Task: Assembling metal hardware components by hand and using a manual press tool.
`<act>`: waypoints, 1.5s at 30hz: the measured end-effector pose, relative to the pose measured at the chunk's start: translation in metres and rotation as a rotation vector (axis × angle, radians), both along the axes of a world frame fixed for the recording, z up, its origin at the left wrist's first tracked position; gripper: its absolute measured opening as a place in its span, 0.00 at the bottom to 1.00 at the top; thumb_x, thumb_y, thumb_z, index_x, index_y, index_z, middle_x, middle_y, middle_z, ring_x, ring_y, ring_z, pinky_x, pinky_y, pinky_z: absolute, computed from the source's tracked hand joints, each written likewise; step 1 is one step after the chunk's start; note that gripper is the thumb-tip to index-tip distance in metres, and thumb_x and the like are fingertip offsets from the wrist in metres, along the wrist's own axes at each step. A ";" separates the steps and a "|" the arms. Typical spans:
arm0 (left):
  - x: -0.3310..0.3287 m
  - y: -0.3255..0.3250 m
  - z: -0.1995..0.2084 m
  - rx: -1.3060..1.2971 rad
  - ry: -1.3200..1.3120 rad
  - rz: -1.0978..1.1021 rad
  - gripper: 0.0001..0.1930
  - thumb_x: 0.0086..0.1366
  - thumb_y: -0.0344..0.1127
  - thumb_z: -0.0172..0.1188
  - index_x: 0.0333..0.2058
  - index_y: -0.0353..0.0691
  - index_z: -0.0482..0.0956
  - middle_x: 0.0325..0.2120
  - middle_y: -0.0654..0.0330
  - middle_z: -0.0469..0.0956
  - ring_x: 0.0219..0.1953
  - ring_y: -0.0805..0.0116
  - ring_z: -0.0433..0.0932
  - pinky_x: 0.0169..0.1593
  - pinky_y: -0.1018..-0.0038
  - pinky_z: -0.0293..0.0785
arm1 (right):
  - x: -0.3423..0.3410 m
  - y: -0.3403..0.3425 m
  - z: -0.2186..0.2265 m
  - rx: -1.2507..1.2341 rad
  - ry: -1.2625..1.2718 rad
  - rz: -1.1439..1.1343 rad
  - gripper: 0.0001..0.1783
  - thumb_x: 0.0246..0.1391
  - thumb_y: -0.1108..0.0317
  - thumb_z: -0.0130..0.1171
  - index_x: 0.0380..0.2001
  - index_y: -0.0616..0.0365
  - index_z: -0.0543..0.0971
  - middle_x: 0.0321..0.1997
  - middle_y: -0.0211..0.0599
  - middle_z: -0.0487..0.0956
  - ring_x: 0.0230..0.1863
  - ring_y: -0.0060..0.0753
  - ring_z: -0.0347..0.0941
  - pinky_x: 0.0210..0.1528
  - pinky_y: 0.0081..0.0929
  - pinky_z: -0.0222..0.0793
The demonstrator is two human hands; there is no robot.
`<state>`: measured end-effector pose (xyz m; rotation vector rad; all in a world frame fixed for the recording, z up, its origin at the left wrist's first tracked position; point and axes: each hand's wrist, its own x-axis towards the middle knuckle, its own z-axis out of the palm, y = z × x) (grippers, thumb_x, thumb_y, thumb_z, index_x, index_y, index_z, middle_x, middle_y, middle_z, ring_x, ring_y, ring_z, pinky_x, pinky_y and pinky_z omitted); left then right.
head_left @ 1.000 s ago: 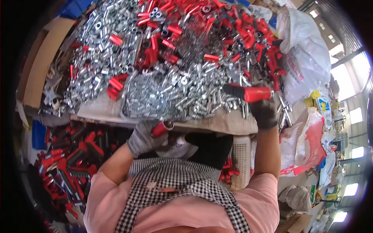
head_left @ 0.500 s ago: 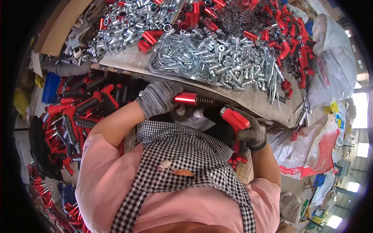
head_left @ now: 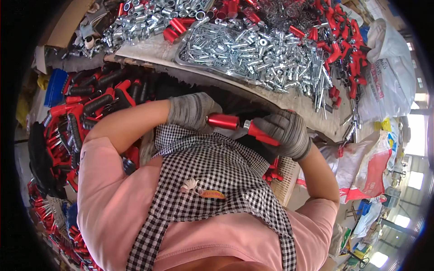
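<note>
My left hand (head_left: 195, 111), in a grey knit glove, is closed round one end of a shiny red metal tube (head_left: 224, 121). Facing the tube's free end is the silvery threaded collar of a red tool handle (head_left: 262, 133). My right hand (head_left: 285, 133), gloved the same way, wraps round that handle from above and the right. The two ends are almost in line, with a narrow gap between them. A spring cannot be seen between the parts now. Both hands are held in front of my checked apron (head_left: 208, 167), just short of the bench edge.
A metal tray (head_left: 181, 56) on the bench (head_left: 149, 54) is heaped with bolts and pins. Silvery collars, red tubes and tangled springs lie behind it. Red and black tools (head_left: 99, 106) pile up at my left. White sacks (head_left: 386, 74) stand at the right.
My right hand has come up and left, bringing the handle to the red tube. My left hand has shifted slightly right. The spring that stuck out of the tube is out of sight.
</note>
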<state>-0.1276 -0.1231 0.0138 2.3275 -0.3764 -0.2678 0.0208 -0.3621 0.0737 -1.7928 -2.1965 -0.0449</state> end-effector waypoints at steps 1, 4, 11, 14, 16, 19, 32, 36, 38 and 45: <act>0.001 -0.001 -0.001 -0.004 0.009 0.003 0.13 0.46 0.39 0.65 0.25 0.36 0.76 0.17 0.54 0.77 0.22 0.59 0.78 0.27 0.64 0.72 | -0.002 0.007 0.002 0.054 0.003 0.108 0.25 0.33 0.62 0.66 0.41 0.54 0.79 0.32 0.34 0.77 0.32 0.37 0.75 0.38 0.35 0.73; 0.004 -0.007 -0.013 -0.400 0.753 -0.197 0.13 0.47 0.35 0.66 0.27 0.33 0.76 0.15 0.60 0.74 0.14 0.71 0.72 0.19 0.74 0.67 | -0.003 0.015 -0.001 0.129 -0.172 0.372 0.21 0.37 0.64 0.60 0.40 0.54 0.79 0.32 0.35 0.76 0.33 0.38 0.75 0.38 0.39 0.73; 0.005 -0.015 0.009 -0.243 0.552 -0.130 0.12 0.47 0.36 0.66 0.26 0.35 0.76 0.14 0.57 0.73 0.16 0.66 0.74 0.21 0.69 0.70 | -0.009 0.016 0.009 -0.272 0.009 0.072 0.17 0.38 0.68 0.62 0.36 0.59 0.78 0.29 0.36 0.76 0.28 0.38 0.75 0.34 0.37 0.73; 0.006 -0.012 0.020 0.651 -0.208 0.145 0.13 0.54 0.41 0.54 0.34 0.39 0.76 0.24 0.52 0.76 0.24 0.56 0.78 0.25 0.61 0.73 | -0.017 0.013 -0.011 -0.601 1.490 -0.571 0.17 0.43 0.69 0.62 0.39 0.61 0.75 0.29 0.36 0.76 0.25 0.32 0.74 0.31 0.31 0.72; 0.012 0.003 0.021 0.729 -0.577 0.058 0.14 0.53 0.41 0.52 0.34 0.39 0.76 0.24 0.55 0.74 0.25 0.58 0.77 0.25 0.63 0.72 | -0.015 0.004 -0.045 -0.636 2.110 -0.672 0.22 0.46 0.64 0.62 0.43 0.63 0.72 0.29 0.35 0.76 0.25 0.27 0.73 0.30 0.25 0.71; 0.015 0.009 0.034 0.716 -0.539 0.112 0.13 0.54 0.40 0.53 0.33 0.38 0.74 0.24 0.52 0.76 0.29 0.54 0.79 0.29 0.59 0.75 | -0.008 0.008 -0.049 -0.592 2.276 -0.466 0.27 0.45 0.60 0.64 0.46 0.62 0.71 0.29 0.37 0.76 0.26 0.28 0.72 0.29 0.25 0.71; 0.018 0.000 0.035 0.013 0.378 -0.044 0.13 0.45 0.39 0.62 0.29 0.39 0.80 0.21 0.49 0.78 0.28 0.50 0.78 0.34 0.64 0.73 | 0.010 0.025 0.003 0.104 -0.210 0.200 0.30 0.26 0.68 0.67 0.42 0.53 0.78 0.35 0.34 0.77 0.30 0.37 0.75 0.30 0.33 0.70; 0.022 -0.005 0.043 0.249 0.188 -0.004 0.15 0.42 0.38 0.66 0.30 0.39 0.80 0.22 0.51 0.79 0.29 0.53 0.79 0.34 0.62 0.74 | 0.004 0.024 -0.003 0.039 -0.093 0.078 0.26 0.37 0.66 0.62 0.46 0.55 0.76 0.30 0.35 0.77 0.28 0.37 0.74 0.25 0.32 0.69; 0.023 -0.002 0.044 0.365 0.132 0.036 0.17 0.40 0.38 0.67 0.32 0.39 0.80 0.23 0.52 0.79 0.30 0.55 0.80 0.35 0.61 0.74 | -0.010 0.030 -0.001 -0.097 0.199 -0.092 0.24 0.38 0.66 0.63 0.45 0.55 0.77 0.30 0.36 0.77 0.27 0.36 0.74 0.26 0.31 0.69; 0.031 0.027 0.051 0.837 -0.794 -0.033 0.15 0.54 0.40 0.52 0.38 0.39 0.75 0.30 0.55 0.76 0.28 0.60 0.77 0.29 0.63 0.73 | -0.020 0.018 -0.059 -0.341 1.990 -0.290 0.32 0.40 0.57 0.66 0.49 0.58 0.71 0.32 0.31 0.76 0.27 0.28 0.72 0.31 0.29 0.71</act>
